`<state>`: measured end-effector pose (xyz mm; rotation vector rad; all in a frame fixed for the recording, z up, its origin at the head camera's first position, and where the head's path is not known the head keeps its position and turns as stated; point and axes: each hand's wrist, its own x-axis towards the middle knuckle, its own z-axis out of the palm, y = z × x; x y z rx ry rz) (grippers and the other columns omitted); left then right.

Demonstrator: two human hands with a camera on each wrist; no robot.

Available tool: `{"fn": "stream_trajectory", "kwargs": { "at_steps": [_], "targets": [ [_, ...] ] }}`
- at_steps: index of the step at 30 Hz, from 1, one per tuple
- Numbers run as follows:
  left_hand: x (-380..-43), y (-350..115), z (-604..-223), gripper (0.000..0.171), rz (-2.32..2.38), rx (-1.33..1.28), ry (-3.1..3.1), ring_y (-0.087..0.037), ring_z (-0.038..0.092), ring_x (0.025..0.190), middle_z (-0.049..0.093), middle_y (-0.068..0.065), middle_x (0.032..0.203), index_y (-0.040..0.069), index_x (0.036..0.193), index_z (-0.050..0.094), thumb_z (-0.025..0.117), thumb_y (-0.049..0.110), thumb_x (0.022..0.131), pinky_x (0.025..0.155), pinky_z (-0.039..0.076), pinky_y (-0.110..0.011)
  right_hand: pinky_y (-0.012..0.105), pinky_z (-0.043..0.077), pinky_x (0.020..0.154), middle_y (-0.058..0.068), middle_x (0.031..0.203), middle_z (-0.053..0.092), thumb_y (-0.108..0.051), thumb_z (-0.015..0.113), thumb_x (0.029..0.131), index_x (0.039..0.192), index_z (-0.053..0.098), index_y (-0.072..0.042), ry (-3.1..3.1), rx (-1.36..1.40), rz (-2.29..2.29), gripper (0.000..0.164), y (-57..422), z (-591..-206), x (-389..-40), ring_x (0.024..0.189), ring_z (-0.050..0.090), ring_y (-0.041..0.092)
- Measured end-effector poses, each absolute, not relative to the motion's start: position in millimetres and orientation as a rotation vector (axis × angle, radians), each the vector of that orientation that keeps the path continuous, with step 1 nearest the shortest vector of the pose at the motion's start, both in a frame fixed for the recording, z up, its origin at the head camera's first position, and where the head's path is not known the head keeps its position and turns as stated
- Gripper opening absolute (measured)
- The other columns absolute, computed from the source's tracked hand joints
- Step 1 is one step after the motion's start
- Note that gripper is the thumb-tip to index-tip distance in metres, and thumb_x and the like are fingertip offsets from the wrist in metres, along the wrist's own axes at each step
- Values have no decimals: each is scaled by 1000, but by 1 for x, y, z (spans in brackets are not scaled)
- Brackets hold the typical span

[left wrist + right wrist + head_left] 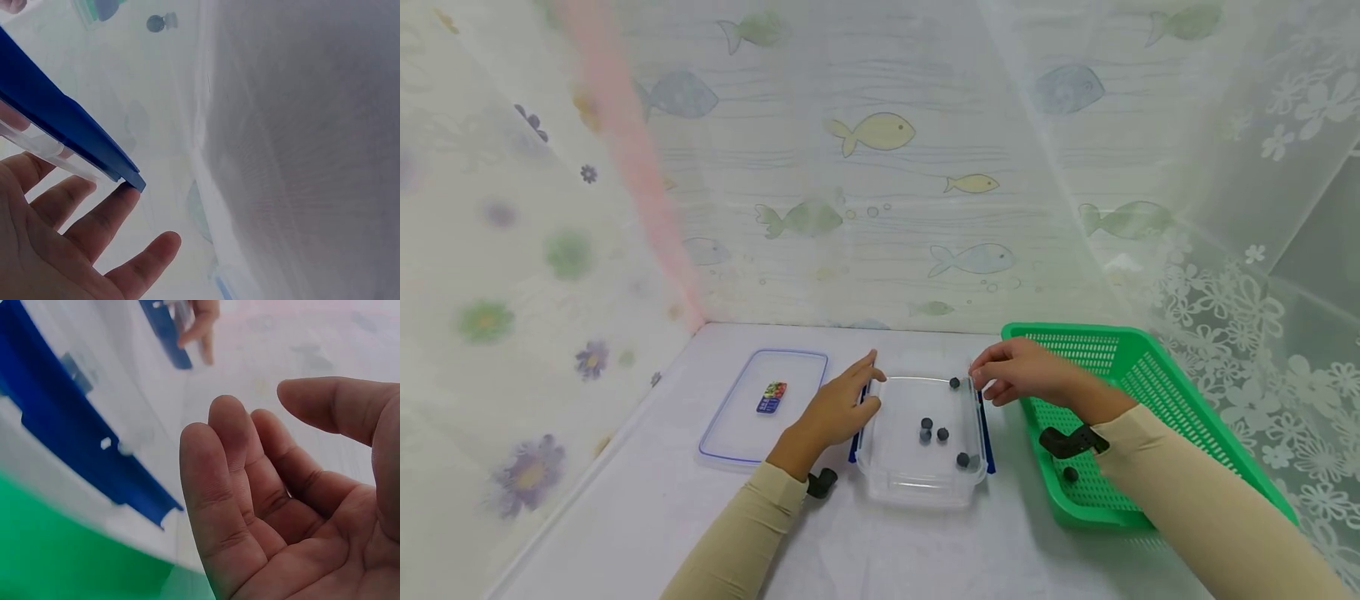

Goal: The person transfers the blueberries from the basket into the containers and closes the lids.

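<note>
A clear plastic container with blue side latches stands on the white cloth, and several dark round berries that look like blueberries lie in it. My left hand is at the container's left rim. In the left wrist view its fingers are spread, one fingertip touching the end of a blue latch. By the far right corner hovers my right hand, its fingers loosely bent and nothing in them. The right wrist view shows the other blue latch apart from those fingers.
To the right is a green perforated basket with a dark berry inside. A clear lid with a blue-edged rim and a fruit label lies on the left. Behind the table hangs a fish-patterned curtain.
</note>
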<state>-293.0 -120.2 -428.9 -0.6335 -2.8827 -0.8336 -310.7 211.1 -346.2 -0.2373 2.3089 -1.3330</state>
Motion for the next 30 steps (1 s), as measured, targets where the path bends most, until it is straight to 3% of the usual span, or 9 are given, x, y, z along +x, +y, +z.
{"fn": "stream_trajectory", "kwargs": {
  "at_steps": [13, 24, 27, 30],
  "targets": [
    [-294, -119, -430, 36, -840, -613, -2885, -20, 38, 153, 26, 8, 171, 26, 132, 60, 47, 27, 99, 118, 42, -50, 40, 63, 84, 13, 113, 71, -18, 63, 101, 128, 63, 3, 2280, -222, -1404, 33, 252, -346, -307, 90, 71, 24],
    [-293, -120, -428, 37, -842, -635, -2888, -21, 38, 153, 26, 5, 172, 25, 131, 60, 45, 30, 98, 117, 42, -50, 41, 55, 75, 6, 86, 56, -23, 58, 106, 123, 61, 6, 2320, -204, -1424, 34, 280, -358, -306, 72, 50, 17],
    [-293, -119, -428, 37, -840, -634, -2886, -22, 38, 153, 27, 4, 172, 23, 132, 60, 45, 30, 98, 118, 41, -50, 40, 57, 76, 7, 92, 59, -23, 56, 106, 124, 61, 6, 2337, -176, -1413, 35, 286, -363, -307, 72, 52, 16],
    [-293, -119, -429, 37, -837, -630, -2885, -22, 38, 153, 26, 6, 172, 23, 131, 60, 46, 30, 98, 118, 41, -50, 42, 61, 84, 15, 112, 64, -26, 56, 107, 132, 59, 7, 2351, -146, -1380, 42, 291, -369, -309, 88, 66, 19]
  ]
}}
